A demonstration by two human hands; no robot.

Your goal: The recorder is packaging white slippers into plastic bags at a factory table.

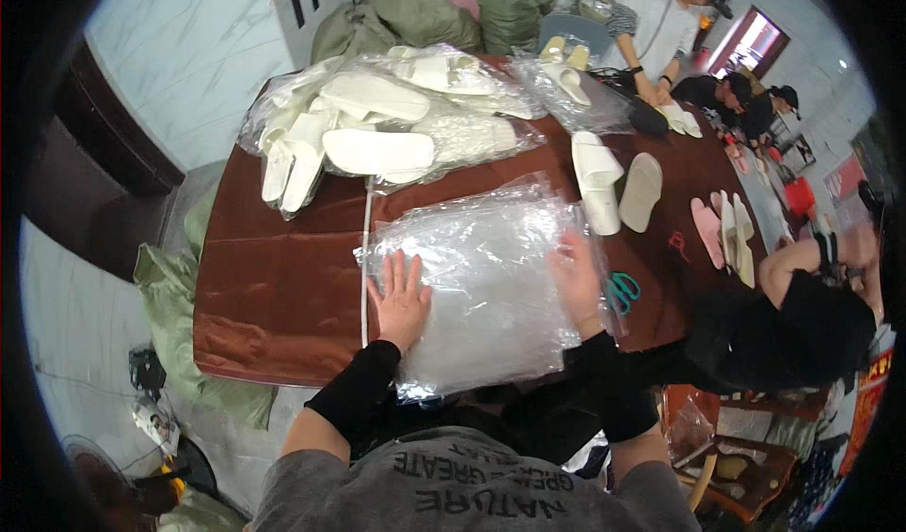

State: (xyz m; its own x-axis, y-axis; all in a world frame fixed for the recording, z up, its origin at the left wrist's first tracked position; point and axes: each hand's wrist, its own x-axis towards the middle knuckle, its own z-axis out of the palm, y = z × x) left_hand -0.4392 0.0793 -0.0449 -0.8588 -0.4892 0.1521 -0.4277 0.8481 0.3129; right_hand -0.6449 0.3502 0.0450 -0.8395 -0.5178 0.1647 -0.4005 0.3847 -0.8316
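A stack of clear plastic bags (481,296) lies on the brown-covered table in front of me. My left hand (403,305) rests flat on the bags' left side, fingers spread and nothing in it. At their right edge is my right hand (578,277); its fingers are blurred, so I cannot see whether they pinch a bag. Just beyond the stack's upper right corner lie a white slide slipper (596,178) with its strap up and another off-white slipper (642,192). A scissors-like item with teal loops (623,292) sits right of my right hand, partly under plastic.
Bagged white slippers (377,154) are heaped across the table's far left. Pink slippers (706,230) and off-white slippers (736,230) lie at the right edge. A person (651,32) handles slippers at the far right; another person's arm (802,268) is near right. Green sacks (425,17) stand behind.
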